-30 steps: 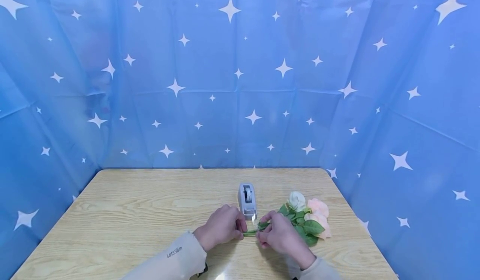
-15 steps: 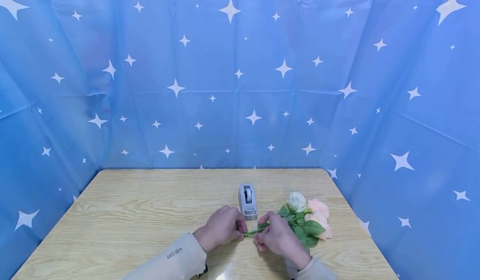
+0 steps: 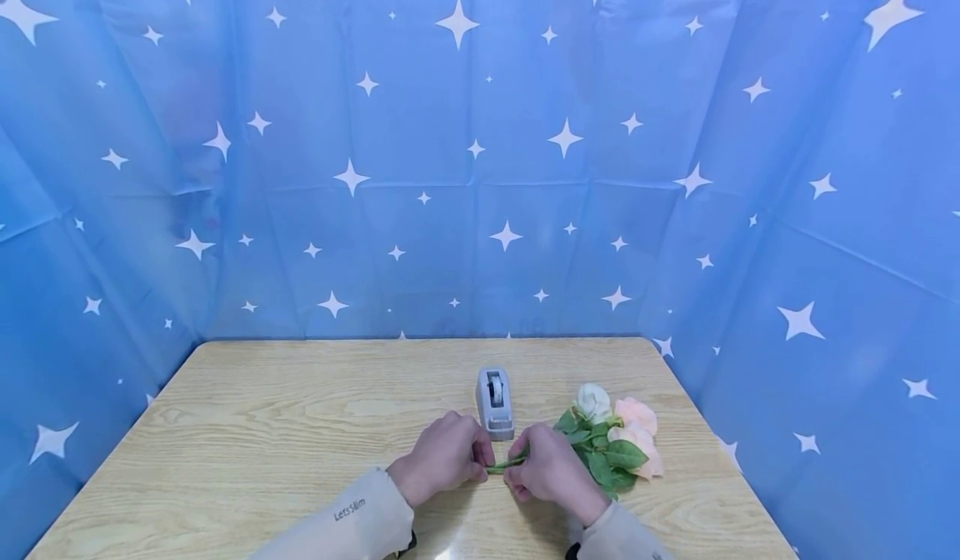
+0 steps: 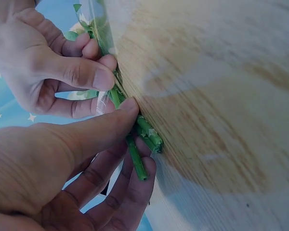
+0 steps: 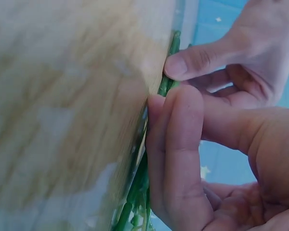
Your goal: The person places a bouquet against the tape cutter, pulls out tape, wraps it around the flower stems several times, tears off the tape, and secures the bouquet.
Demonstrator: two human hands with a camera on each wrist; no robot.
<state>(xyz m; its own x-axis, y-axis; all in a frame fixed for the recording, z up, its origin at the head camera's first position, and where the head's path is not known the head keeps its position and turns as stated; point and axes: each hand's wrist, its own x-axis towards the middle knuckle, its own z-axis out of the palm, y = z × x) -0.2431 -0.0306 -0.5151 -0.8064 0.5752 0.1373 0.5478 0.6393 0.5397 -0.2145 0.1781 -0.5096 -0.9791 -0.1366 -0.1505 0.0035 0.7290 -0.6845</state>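
1. Fingers of the left hand [image 3: 448, 452] are curled around the green stems [image 4: 137, 154] near their cut ends; just beside, the same stems are pinched by the right hand [image 3: 553, 464].
2. Pink and white flower heads [image 3: 636, 417] are laid toward the right edge of the tabletop [image 3: 300, 410]; the stems could be twisted if the leaves were caught by the right wrist.
3. A clear strip [image 4: 102, 102], seemingly tape, is seen at the right fingers; it could be wrinkled if pressed unevenly.
4. One stem end is splayed from the others; the bundle could be loosened if the left grip were relaxed.
5. The tape dispenser [image 3: 495, 402], set toward the far edge, could be bumped by a forward reach.
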